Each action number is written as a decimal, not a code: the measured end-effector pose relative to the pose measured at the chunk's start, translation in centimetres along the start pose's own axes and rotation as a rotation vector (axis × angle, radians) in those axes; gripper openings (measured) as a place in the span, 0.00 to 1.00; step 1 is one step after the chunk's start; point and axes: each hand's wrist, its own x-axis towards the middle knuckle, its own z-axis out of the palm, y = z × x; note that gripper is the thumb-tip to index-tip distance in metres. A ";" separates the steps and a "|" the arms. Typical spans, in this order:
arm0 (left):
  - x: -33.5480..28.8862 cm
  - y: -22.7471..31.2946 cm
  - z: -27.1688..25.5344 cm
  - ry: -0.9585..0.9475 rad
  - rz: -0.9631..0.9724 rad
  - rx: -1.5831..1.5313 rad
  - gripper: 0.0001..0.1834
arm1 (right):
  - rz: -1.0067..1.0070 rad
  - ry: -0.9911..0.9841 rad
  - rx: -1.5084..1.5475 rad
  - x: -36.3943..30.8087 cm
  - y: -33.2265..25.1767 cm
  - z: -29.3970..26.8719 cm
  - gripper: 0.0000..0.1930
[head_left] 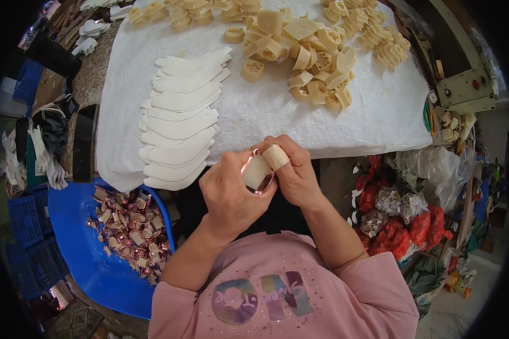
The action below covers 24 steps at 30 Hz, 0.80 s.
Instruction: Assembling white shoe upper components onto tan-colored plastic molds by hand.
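Just off the table's front edge, my left hand (232,183) is closed round a small shoe heel (257,173). The heel has a flat beige face and a shiny pink metallic covering along its sides. My right hand (296,172) grips the same heel from its upper right, fingers bent; beige tape wraps its thumb. What the right fingertips press on is partly hidden. On the table, a fanned row of curved white sheets (178,127) lies beyond my left hand. Bare beige heels (322,62) are heaped farther off, beyond my right hand.
A white woven cloth (254,110) covers the table. At the lower left, a blue tub (85,260) holds many pink-covered heels (137,237). A dark phone-like slab (85,141) lies left of the cloth. Red plastic bags (393,237) crowd the right, below a machine (468,90).
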 end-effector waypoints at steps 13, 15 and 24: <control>-0.6 -1.5 -0.2 0.129 0.049 0.226 0.19 | -0.005 0.065 -0.156 0.2 -0.6 2.5 0.11; -0.7 -2.1 -0.4 0.090 0.047 0.210 0.19 | 0.086 0.101 -0.152 0.3 -0.2 2.8 0.11; -3.9 -8.0 -8.3 0.197 -0.270 0.363 0.20 | -0.193 -0.004 -0.413 4.8 0.1 1.7 0.12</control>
